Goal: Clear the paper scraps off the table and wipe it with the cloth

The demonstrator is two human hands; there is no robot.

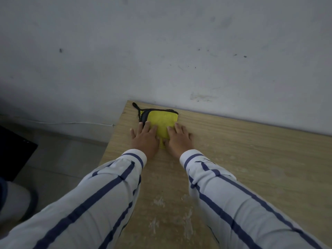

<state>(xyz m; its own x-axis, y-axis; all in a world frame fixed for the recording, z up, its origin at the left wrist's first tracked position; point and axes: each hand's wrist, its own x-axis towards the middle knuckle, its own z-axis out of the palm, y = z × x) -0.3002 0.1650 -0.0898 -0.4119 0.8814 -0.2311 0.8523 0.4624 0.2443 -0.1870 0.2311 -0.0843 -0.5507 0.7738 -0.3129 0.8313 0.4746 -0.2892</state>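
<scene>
A folded yellow cloth (162,121) with a black edge and a black loop lies at the far left corner of the wooden table (251,150), close to the wall. My left hand (144,138) lies flat with its fingers on the cloth's left part. Beside it, my right hand (178,139) presses flat on the cloth's right part. Both palms face down with the fingers stretched out. No paper scraps show on the table.
A grey, marked wall (179,51) runs along the table's far edge. The table's left edge drops to a tiled floor (62,155). A dark object (14,151) stands at the left, and a thin white cable (71,123) runs along the wall's base. Pale smears mark the near tabletop.
</scene>
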